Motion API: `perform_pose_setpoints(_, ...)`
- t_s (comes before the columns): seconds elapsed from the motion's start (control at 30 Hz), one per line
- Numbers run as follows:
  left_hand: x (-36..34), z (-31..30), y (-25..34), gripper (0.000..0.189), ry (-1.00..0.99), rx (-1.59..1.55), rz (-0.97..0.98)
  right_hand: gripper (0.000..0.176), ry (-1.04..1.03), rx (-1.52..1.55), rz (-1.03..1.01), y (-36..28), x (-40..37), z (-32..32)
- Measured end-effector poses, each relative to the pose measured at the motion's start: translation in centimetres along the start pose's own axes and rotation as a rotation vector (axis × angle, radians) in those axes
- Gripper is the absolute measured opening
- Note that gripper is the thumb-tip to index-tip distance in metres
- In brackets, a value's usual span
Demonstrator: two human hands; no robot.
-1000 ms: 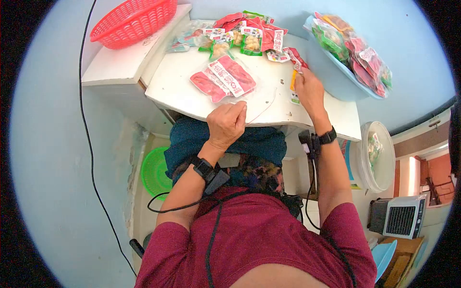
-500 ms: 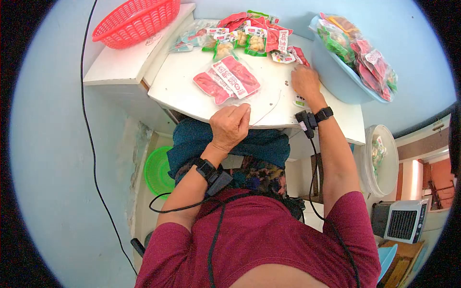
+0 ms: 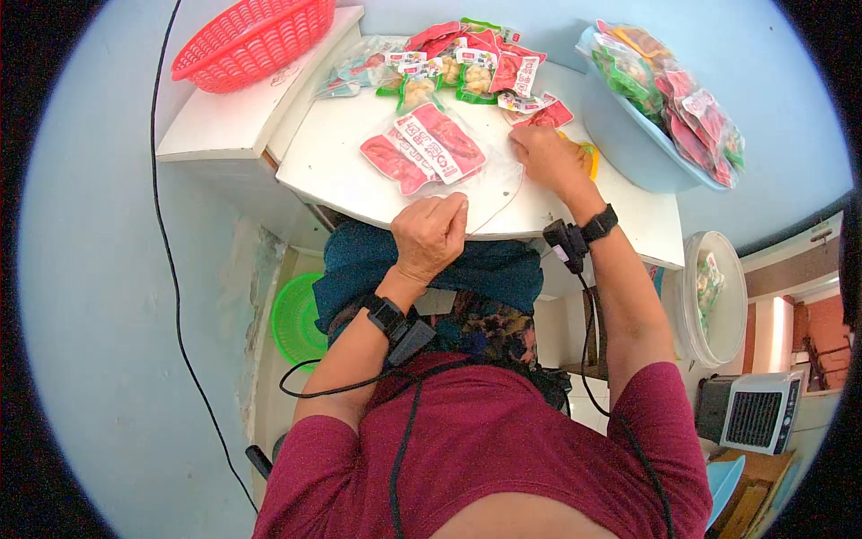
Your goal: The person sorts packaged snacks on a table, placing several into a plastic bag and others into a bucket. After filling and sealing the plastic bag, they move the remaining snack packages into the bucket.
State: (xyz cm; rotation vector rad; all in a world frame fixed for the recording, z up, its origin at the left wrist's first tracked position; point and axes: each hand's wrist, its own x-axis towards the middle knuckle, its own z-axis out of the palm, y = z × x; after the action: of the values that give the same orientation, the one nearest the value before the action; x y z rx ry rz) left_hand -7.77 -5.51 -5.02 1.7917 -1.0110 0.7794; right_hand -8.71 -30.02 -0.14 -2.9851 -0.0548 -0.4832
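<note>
Head view, left hand (image 3: 429,235) pinching clear bag (image 3: 431,144) edge, right hand (image 3: 548,160) at its 2 o'clock, touching red packet (image 3: 549,116), grip unclear

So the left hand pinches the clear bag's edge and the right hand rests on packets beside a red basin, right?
Not quite: the head view shows the basin beside the right hand is blue, not red. The left hand pinches the clear bag.

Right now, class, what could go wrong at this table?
The left hand pinches only an edge of the bag, at the rim of the table: a tug might spill its red packs. The basin beside the right hand is heaped; a knock could tip packets out.
</note>
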Motion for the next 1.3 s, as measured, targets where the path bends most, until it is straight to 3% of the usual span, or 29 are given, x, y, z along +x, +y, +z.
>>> perform_pose_setpoints(0.2,-0.1,0.0,-0.1,0.004,0.016,-0.04,-0.03,0.013,0.033,0.097,-0.13,-1.9,-2.2,-0.4)
perform_pose_setpoints(0.3,-0.3,0.1,-0.2,0.003,0.072,-0.097,-0.083,0.013,0.188,0.15,-0.154,-2.7,-3.8,-0.1)
perform_pose_setpoints(0.4,-0.4,0.3,-0.2,0.004,0.12,-0.168,-0.133,0.008,0.063,0.142,-0.121,-3.3,-5.1,-1.1)
perform_pose_setpoints(0.6,-0.7,-0.3,-0.1,0.01,0.074,-0.223,-0.234,0.012,0.192,0.206,-0.159,-6.2,-8.4,-1.7)
perform_pose_setpoints(0.8,-0.5,0.4,-0.2,0.006,0.157,-0.242,-0.185,0.029,0.389,0.205,0.018,-5.6,-8.1,-1.1)
perform_pose_setpoints(1.03,-0.7,-0.3,-0.2,0.009,0.042,-0.238,-0.263,0.04,0.215,0.016,0.019,-4.3,-4.7,0.7)
perform_pose_setpoints(1.3,-0.3,0.0,0.1,0.006,0.125,-0.263,-0.243,0.043,0.073,0.063,0.002,-5.5,-7.1,-1.3)
